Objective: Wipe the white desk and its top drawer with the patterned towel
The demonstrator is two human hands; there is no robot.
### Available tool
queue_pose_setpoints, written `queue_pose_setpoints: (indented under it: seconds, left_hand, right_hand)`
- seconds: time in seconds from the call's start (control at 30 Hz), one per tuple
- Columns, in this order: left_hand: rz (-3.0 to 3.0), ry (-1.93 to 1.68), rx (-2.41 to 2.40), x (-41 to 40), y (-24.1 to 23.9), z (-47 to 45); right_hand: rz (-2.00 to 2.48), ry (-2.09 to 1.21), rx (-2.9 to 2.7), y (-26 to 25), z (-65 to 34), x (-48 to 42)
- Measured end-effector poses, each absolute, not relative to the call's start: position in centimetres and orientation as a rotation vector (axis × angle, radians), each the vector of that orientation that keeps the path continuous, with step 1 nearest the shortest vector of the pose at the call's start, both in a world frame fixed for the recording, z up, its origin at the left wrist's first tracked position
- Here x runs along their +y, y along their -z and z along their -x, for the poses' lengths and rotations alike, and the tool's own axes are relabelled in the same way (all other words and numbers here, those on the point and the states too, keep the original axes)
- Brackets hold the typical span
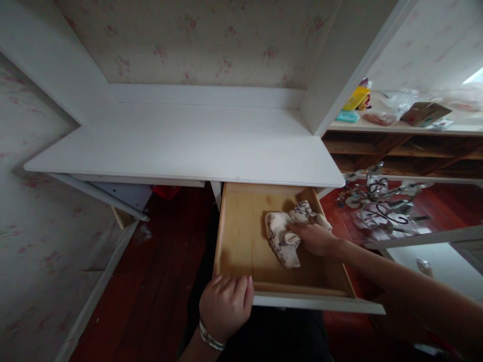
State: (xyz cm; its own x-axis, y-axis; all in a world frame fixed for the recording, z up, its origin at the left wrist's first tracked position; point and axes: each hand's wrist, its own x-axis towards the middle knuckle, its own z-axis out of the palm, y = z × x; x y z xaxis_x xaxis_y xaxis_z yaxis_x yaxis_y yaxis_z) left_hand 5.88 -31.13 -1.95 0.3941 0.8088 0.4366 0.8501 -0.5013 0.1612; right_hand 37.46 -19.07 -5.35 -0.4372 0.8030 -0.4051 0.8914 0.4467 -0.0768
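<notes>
Left hand [226, 307] grips the pulled-out drawer [245, 236] while right hand [316, 238] touches cloth [281, 231] inside

In front of you is a white desktop [211, 141] with rounded front corners. Below its right half, a pale wooden drawer [241, 221] stands pulled out toward you; on its bottom, toward the right side, lies a crumpled, cream, patterned cloth [278, 225]. The dark red plank floor [158, 271] runs beneath, with a bright red item [166, 192] under the desk, its shape partly hidden. To your right, a chandelier [402, 206] rests low on clear plastic over the floor. Beyond it, a long shelf [381, 128] carries a yellow packet [356, 99], a turquoise item [347, 116], clear plastic bags [403, 102] and a brown carton [422, 114].
</notes>
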Motion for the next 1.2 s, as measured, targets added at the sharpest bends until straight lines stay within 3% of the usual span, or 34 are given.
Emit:
queue_pose_setpoints:
  seconds: [0.27,0.5,0.7,0.87,1.03,1.2]
  left_hand:
    - [2.558,0.72,-1.522,-31.2,1.9,-5.8]
    - [2.556,0.728,-1.521,-31.3,2.0,-5.8]
    - [2.542,0.729,-1.535,-31.3,2.2,-5.9]
    - [2.549,0.762,-1.525,-31.3,2.2,-5.9]
    - [2.548,0.767,-1.526,-31.2,2.1,-5.9]
    - [2.53,0.777,-1.522,-31.1,2.2,-5.9]
  right_hand:
    - [-1.38,1.55,2.198,0.9,-34.9,-24.7]
    - [-1.583,1.406,2.227,0.4,-34.6,-22.0]
    - [-1.435,1.656,2.233,1.4,-29.3,-22.6]
    - [-1.61,2.089,1.913,2.7,-23.6,-23.8]
    - [-1.819,2.837,0.998,3.0,-18.4,-23.2]
    - [-1.869,3.003,0.762,3.0,-16.1,-20.5]
